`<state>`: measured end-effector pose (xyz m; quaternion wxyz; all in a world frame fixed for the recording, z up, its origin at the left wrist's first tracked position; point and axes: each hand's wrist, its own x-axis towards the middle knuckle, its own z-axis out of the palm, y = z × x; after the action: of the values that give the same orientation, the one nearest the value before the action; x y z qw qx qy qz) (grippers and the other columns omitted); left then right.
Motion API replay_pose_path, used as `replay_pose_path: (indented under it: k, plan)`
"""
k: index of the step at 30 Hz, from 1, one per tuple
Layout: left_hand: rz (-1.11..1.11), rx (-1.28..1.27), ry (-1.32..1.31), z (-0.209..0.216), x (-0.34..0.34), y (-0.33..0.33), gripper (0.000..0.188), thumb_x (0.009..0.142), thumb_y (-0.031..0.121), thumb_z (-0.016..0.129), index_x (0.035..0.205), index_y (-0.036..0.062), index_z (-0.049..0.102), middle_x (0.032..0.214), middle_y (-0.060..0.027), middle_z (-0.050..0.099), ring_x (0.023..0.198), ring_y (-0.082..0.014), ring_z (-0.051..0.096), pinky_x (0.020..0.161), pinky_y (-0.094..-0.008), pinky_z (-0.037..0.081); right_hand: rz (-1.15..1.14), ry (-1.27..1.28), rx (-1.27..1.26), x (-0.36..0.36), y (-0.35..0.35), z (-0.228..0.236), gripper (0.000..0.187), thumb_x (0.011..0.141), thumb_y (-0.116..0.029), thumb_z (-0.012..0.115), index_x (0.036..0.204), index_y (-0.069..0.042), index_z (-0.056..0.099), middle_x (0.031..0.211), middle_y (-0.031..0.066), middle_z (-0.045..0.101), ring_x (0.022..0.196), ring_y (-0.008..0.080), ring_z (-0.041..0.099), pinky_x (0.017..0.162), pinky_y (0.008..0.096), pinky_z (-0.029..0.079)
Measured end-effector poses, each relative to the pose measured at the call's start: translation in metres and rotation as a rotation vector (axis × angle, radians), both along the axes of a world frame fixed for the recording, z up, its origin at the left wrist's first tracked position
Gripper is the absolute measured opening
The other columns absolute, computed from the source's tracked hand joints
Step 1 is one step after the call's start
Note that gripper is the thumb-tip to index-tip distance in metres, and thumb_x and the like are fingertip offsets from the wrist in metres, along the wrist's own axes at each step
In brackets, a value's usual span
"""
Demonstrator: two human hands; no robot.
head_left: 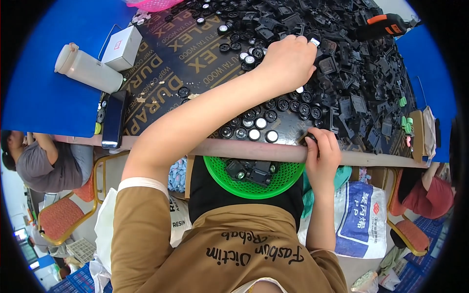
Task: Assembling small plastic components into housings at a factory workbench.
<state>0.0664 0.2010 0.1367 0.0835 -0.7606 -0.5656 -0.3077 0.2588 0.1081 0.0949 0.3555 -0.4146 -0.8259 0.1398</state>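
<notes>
My left hand [290,62] reaches across the table to the near edge of a heap of black plastic parts [349,78]. Its fingers curl downward, and whatever they hold is hidden beneath them; something silvery shows at a finger. By the table's front edge, my right hand [325,152] pinches a small black plastic part [309,138] between thumb and fingers. Between the two hands lie loose black toy wheels [283,104], several with white faces [271,136]. A green basket [288,188] at my lap, under the table edge, holds several bulkier black pieces [259,172].
A white bottle [88,68], a white box [123,48] and a dark phone [115,118] occupy the table's left side. An orange-and-black power tool [383,27] lies at the far right. Other people [46,161] sit on both sides. A white-and-blue sack [359,219] stands below right.
</notes>
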Motion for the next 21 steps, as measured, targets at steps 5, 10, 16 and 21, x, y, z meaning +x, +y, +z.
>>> replay_pose_path:
  k: [5,10,16,21]
  plan:
    - [-0.013,-0.013,-0.136,-0.004,-0.005,0.008,0.018,0.072,0.020,0.066,0.079,0.0046,0.059,0.081,-0.0109,0.058,0.080,-0.0294,0.058,0.069,-0.0380,0.048,-0.015,0.100,-0.012,0.004,0.004,-0.001,0.016,0.077,0.003,0.060,0.093,-0.002,0.060,0.084,0.0106,0.058,0.070,0.0206,0.056,0.061,0.0274,0.045]
    - [-0.109,0.024,-0.458,0.004,-0.038,-0.023,0.017,0.070,0.015,0.067,0.078,0.0027,0.058,0.084,-0.0051,0.055,0.074,-0.0168,0.057,0.065,-0.0269,0.047,-0.111,0.197,-0.189,0.004,0.002,0.001,0.017,0.075,0.003,0.063,0.091,-0.002,0.060,0.081,0.0099,0.061,0.067,0.0206,0.058,0.060,0.0292,0.046]
    - [-0.319,-0.276,-1.618,0.010,-0.054,-0.106,0.014,0.084,0.001,0.051,0.095,0.0039,0.042,0.085,-0.0112,0.060,0.072,-0.0191,0.062,0.060,-0.0270,0.050,0.008,0.308,-0.219,-0.001,-0.012,0.007,0.017,0.075,0.001,0.064,0.091,-0.003,0.059,0.079,0.0084,0.060,0.061,0.0186,0.055,0.056,0.0270,0.044]
    - [-0.337,-0.410,-1.889,-0.008,-0.050,-0.169,0.018,0.088,0.010,0.055,0.104,0.0052,0.047,0.089,-0.0086,0.060,0.071,-0.0132,0.058,0.056,-0.0221,0.046,0.042,0.059,-0.335,-0.013,-0.011,0.021,0.019,0.073,0.004,0.063,0.090,-0.003,0.059,0.077,0.0048,0.059,0.065,0.0155,0.057,0.057,0.0243,0.044]
